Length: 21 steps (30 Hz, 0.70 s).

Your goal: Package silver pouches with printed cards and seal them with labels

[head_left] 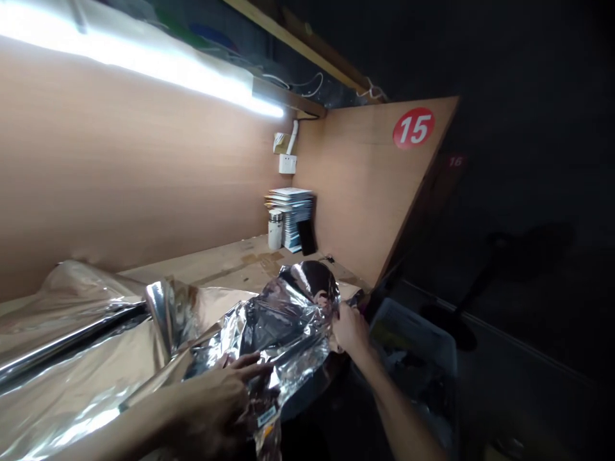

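A crumpled bundle of silver foil [283, 320] fills the space between my hands, with a small white label [266, 416] on its lower part. My left hand [211, 400] grips the bundle's near side, fingers spread over the creases. My right hand [352, 333] pinches its far right edge. A wide shiny foil sheet [72, 397] spreads over the bench to the left and runs into the bundle. A dark, glossy rod or roll [72, 339] lies across that sheet.
The wooden bench [225, 266] ends at a wooden partition [355, 179] with a red "15" sticker [413, 128]. A stack of flat boxes [293, 218] and a white canister [275, 230] stand in the corner. A grey plastic bin [413, 358] sits below my right arm.
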Motion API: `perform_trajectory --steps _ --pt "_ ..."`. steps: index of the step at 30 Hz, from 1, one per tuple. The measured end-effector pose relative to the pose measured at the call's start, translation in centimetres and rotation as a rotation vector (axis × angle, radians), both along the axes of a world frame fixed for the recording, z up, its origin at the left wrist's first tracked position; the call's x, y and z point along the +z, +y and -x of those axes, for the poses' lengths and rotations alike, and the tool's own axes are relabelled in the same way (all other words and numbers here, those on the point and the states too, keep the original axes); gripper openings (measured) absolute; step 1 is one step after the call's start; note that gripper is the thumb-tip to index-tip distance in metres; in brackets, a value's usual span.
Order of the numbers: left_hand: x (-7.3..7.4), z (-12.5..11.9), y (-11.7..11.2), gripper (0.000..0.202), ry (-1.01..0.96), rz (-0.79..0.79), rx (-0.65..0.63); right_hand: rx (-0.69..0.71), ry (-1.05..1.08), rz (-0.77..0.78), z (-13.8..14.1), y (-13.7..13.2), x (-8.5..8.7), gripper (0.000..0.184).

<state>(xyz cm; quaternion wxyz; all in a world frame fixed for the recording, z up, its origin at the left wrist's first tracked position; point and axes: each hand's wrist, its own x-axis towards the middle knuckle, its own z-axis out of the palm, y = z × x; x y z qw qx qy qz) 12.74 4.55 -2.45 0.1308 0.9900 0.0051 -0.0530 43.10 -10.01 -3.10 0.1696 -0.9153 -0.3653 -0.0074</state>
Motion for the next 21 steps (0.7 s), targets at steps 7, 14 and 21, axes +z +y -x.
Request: perform_trajectory --steps 7,14,21 --pt "1.6 -1.1 3.3 0.050 -0.215 -0.169 0.284 0.170 -0.289 -0.115 3.2 1.8 1.2 0.054" --pt "-4.3 2.8 4.9 0.066 -0.012 -0.197 0.399 0.395 -0.064 0.240 -0.7 8.3 -2.1 0.070" --pt "-4.4 5.6 5.7 0.062 -0.216 -0.034 0.950 0.466 -0.080 0.244 -2.6 10.6 -2.9 0.067"
